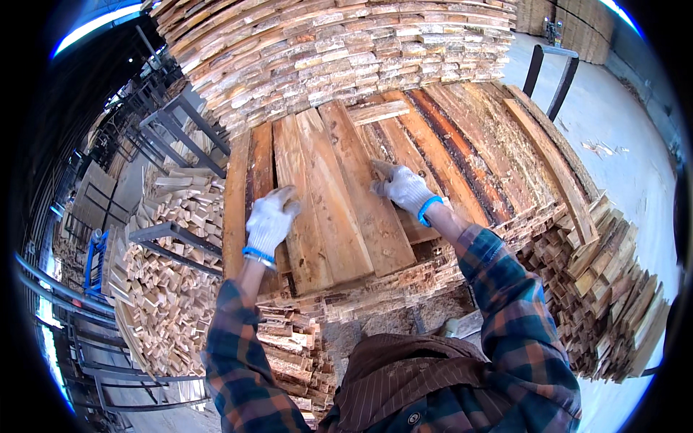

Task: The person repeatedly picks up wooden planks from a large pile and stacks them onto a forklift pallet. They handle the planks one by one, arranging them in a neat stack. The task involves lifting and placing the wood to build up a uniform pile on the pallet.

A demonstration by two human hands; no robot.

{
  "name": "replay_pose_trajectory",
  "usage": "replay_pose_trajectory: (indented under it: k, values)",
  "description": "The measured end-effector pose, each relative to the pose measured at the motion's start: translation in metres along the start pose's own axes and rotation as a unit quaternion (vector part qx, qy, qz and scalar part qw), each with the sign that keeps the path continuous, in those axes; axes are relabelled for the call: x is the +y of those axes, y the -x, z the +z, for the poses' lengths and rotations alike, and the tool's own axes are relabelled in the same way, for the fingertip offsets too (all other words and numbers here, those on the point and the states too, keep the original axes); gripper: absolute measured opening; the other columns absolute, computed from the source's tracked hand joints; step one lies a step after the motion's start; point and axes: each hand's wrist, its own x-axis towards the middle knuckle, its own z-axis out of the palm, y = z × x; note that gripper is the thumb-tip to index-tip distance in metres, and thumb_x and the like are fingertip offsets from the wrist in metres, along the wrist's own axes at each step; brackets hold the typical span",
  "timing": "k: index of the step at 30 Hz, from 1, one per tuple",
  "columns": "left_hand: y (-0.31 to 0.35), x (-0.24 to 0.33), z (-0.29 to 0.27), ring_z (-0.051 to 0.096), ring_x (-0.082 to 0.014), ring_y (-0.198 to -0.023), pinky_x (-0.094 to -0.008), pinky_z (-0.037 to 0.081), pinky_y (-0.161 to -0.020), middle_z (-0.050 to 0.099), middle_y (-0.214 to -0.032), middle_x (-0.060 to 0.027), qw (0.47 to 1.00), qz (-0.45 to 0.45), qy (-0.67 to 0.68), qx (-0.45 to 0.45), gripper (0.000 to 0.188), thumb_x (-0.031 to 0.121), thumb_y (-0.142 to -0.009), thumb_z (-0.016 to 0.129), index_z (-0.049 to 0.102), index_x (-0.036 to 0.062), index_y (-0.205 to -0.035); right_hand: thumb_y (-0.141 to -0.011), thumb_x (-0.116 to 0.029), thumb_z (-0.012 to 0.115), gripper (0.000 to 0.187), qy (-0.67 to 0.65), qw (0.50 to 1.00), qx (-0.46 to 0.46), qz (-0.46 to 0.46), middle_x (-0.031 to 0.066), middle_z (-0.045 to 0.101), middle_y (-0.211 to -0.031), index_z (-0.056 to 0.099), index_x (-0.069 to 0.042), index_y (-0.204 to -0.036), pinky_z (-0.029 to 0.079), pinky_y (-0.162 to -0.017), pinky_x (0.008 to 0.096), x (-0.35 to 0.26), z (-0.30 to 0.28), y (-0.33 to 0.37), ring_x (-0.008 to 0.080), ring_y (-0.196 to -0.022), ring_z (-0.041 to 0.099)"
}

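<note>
My left hand [270, 222], in a white knit glove with a blue cuff, is at the left edge of a pale wooden board [294, 238]. Its fingers are bent and slightly apart, pointing toward the middle of the pile. Gloved the same way, my right hand [406, 189] is over the right edge of a browner board [364, 195], thumb and fingers apart. Another light board [328, 195] lies between these two, side by side with them. Whether the fingertips press on the wood cannot be made out. Neither hand is wrapped round a board.
A tall stack of boards [339, 58] rises behind. Bark-edged boards [462, 144] and a short loose piece [379, 112] lie on the pile to the right. Wood offcuts fill metal racks at left [173, 289] and a heap at right [606, 289]. A black metal frame [552, 68] stands far right.
</note>
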Motion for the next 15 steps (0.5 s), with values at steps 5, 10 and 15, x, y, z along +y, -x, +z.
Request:
replay_pose_trajectory:
  k: [5,10,15]
  values:
    - [0.010,-0.018,-0.028,0.053,-0.0386,-0.118,-0.0439,0.047,-0.096,0.049,-0.135,-0.0211,0.979,-0.144,-0.128,0.070,0.059,0.042,-0.090,0.057,0.045,0.0086,-0.137,-0.080,-0.033,0.065,0.059,0.052,0.998,0.020,0.006,0.0233,0.065,-0.104,0.050,-0.015,-0.134,0.050,-0.083,0.0422,-0.018,-0.017,0.006,0.0359,-0.099,0.064]
    - [0.024,-0.042,0.003,0.048,-0.0440,-0.119,-0.0502,0.043,-0.096,0.046,-0.137,-0.0209,0.970,-0.106,-0.209,-0.067,0.059,0.049,-0.093,0.044,0.043,0.0125,-0.139,-0.078,-0.030,0.063,0.052,0.035,0.999,0.024,-0.028,0.0248,0.065,-0.102,0.056,-0.010,-0.126,0.051,-0.081,0.0431,-0.024,0.004,-0.008,0.0365,-0.094,0.065]
    - [0.020,-0.037,0.004,0.051,-0.0413,-0.117,-0.0449,0.043,-0.099,0.054,-0.128,-0.0238,0.987,-0.018,-0.154,-0.035,0.041,0.028,-0.094,0.051,0.053,0.0049,-0.129,-0.080,-0.030,0.057,0.035,0.097,0.995,-0.020,0.015,0.0214,0.067,-0.100,0.068,-0.002,-0.098,0.053,-0.081,0.0440,-0.027,-0.010,-0.003,0.0350,-0.097,0.065]
